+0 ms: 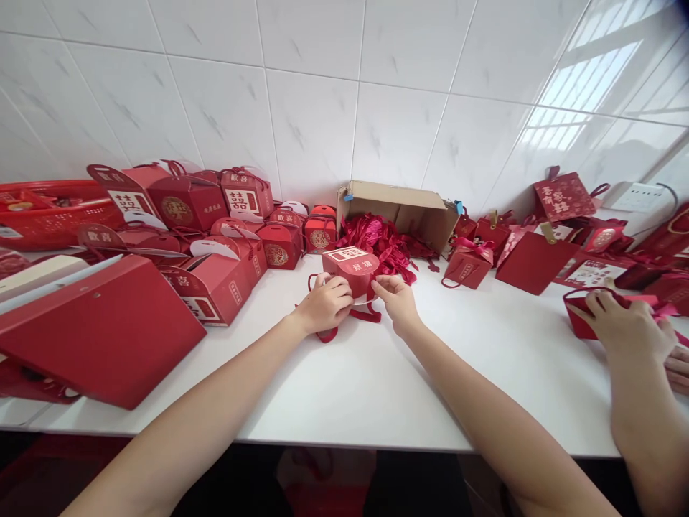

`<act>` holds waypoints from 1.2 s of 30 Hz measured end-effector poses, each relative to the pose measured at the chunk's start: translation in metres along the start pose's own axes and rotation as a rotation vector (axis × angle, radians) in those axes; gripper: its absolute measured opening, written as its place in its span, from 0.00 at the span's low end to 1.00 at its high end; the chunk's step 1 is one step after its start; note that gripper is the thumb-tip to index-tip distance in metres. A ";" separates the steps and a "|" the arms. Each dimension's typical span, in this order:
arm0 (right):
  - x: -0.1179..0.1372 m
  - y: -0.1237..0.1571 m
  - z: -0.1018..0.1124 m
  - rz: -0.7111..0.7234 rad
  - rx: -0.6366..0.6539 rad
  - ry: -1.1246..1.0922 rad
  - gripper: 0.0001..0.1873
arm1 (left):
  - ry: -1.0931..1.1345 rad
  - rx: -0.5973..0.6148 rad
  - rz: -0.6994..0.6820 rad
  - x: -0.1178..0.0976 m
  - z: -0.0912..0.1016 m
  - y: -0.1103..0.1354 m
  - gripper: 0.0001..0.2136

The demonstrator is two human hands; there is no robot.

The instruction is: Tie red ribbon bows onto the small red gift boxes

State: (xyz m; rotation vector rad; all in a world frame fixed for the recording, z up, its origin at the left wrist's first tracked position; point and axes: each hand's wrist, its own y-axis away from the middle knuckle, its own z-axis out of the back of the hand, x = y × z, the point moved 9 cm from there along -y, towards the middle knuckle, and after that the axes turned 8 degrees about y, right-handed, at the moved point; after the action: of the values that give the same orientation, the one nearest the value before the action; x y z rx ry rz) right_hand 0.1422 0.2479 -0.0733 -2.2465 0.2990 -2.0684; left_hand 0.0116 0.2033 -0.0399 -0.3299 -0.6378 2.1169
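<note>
A small red gift box [349, 273] with a rounded flap and a pale printed panel is on the white table in front of me. My left hand [324, 304] is closed on the box's near left side, its fingers curled over the edge. A dark red ribbon [368, 315] hangs from the box and loops onto the tabletop. My right hand [397, 299] is at the box's right side, thumb and forefinger pinched on the ribbon. The fingertips partly cover the spot where ribbon and box meet.
Behind the box, a cardboard carton [398, 194] spills red ribbons [377, 240]. Finished-looking red boxes [215, 280] crowd the left, near a large red box [108, 323] and a red basket [64, 215]. At right, another person's hand [632, 327] rests on a red box.
</note>
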 end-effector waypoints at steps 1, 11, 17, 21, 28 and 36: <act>-0.002 -0.001 0.000 -0.011 -0.003 0.004 0.15 | -0.007 0.002 -0.008 -0.001 -0.001 0.000 0.11; -0.002 -0.002 -0.003 0.038 0.049 -0.011 0.13 | -0.038 -0.003 -0.020 -0.005 0.000 -0.001 0.11; -0.003 -0.008 -0.003 0.148 0.105 0.011 0.03 | -0.039 -0.040 -0.050 -0.007 0.004 0.000 0.10; 0.001 -0.010 -0.003 0.292 0.141 0.071 0.02 | -0.055 -0.076 -0.082 -0.009 0.006 0.001 0.09; 0.004 -0.011 -0.005 0.399 0.187 0.119 0.04 | -0.059 -0.085 -0.084 -0.010 0.007 0.000 0.08; -0.004 -0.015 -0.001 0.285 0.157 0.058 0.05 | -0.068 -0.094 -0.098 -0.011 0.007 0.001 0.08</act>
State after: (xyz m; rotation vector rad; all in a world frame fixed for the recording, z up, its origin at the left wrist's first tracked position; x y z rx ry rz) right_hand 0.1420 0.2635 -0.0742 -1.9307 0.4170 -1.9379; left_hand 0.0142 0.1922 -0.0344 -0.2742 -0.7798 2.0149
